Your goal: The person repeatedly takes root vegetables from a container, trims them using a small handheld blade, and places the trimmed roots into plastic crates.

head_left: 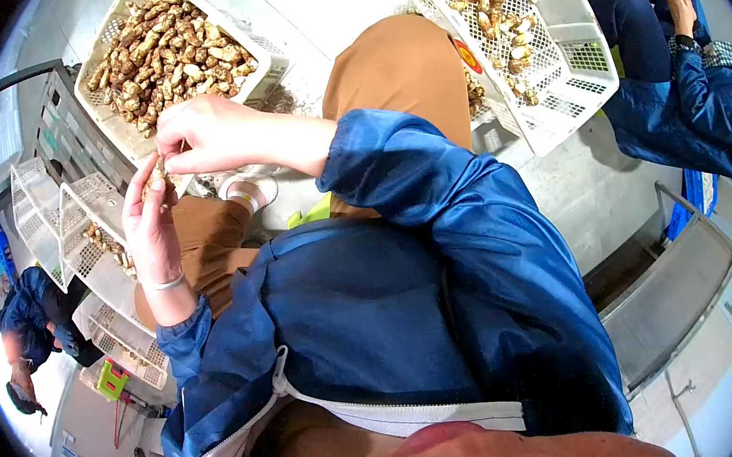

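Observation:
My left hand [150,231] is closed around a small earthy mushroom [158,181], pale with brown patches, and its fingers hide much of it. Right above, my right hand [211,133] pinches its fingers together at the mushroom's upper end. Something small and dark shows between those fingers, but I cannot make out what it is. Both hands are at the near edge of a white plastic crate [94,101] heaped with brown, stubby mushrooms [174,57].
To the right, a tilted white mesh basket [580,103] holds scattered mushrooms [505,26]. More white baskets [88,258] stand at left. A person in blue [683,106] sits at right; another person [36,317] bends over at far left. A metal-framed panel [677,303] stands lower right.

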A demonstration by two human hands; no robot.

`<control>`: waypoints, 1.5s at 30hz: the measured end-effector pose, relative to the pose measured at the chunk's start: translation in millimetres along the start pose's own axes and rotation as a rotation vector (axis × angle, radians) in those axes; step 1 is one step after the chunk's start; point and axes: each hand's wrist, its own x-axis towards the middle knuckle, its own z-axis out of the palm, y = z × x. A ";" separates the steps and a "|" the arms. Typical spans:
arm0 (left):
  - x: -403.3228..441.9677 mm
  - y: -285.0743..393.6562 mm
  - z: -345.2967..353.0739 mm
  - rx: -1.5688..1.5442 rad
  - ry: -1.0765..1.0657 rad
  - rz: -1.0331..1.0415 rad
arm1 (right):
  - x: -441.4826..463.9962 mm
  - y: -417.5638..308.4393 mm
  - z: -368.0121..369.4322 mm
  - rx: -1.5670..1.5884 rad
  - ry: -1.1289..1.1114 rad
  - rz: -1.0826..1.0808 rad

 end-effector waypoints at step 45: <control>-1.0 11.0 16.2 -0.250 -0.033 -0.094 | 11.2 -2.7 -29.2 0.434 -0.132 0.450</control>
